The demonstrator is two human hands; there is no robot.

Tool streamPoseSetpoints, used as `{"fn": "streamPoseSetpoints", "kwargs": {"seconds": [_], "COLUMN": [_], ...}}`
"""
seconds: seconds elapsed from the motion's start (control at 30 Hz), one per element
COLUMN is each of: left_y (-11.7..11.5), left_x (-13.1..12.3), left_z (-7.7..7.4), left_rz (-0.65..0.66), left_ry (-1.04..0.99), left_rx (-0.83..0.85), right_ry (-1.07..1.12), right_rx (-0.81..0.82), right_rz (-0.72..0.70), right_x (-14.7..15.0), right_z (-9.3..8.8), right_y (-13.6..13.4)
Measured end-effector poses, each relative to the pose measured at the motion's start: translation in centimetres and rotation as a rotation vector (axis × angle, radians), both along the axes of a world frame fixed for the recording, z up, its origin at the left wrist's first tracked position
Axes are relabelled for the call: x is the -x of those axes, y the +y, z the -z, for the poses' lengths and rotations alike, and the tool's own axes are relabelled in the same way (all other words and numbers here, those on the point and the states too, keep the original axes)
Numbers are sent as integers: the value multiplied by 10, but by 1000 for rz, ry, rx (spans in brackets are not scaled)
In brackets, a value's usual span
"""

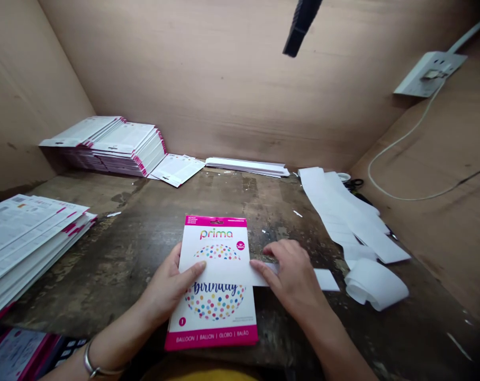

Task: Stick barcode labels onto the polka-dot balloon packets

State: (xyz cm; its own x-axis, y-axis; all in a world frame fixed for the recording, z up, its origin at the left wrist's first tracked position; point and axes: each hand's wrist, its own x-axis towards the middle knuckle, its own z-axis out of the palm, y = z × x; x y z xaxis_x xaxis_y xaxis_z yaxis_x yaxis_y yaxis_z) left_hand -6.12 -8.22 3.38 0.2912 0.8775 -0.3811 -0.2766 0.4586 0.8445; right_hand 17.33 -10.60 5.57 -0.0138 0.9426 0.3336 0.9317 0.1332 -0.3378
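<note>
A balloon packet [218, 323] with a pink-edged white front, colourful dots and the words "prima" and "balloon" is held near the table's front edge. My left hand [166, 288] grips its left side, thumb on the front and fingers behind. Across the packet's middle lies a white paper strip [327, 279], hiding part of the print. The strip's tail runs out to the right, under my right hand [289, 270]. That hand's fingers are bent around the strip, with the thumb at the packet's right edge. Whether more packets lie beneath this one, I cannot tell.
Stacks of packets stand at the back left [116, 148] and near left [29, 238]. Flat white strips [245, 166] lie along the back wall. Long paper strips [331, 211] and a loose roll [377, 283] are on the right, near black-handled scissors [355, 183]. A cable [398, 196] hangs from a socket [430, 74].
</note>
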Motion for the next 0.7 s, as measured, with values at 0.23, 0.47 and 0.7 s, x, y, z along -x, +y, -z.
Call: {"fn": "streamPoseSetpoints", "kwargs": {"seconds": [0.23,0.47,0.7], "left_y": [-6,-14,-21], "left_x": [-7,1,-5], "left_z": [1,4,-6], "left_rz": [-201,-272,-244], "left_ry": [25,14,-28], "left_rx": [-12,12,29], "right_ry": [-53,760,1668], "right_rx": [-405,300,420], "right_rz": [-284,123,237], "right_x": [63,37,31], "right_z": [3,24,22], "right_y": [-40,-30,-11]}}
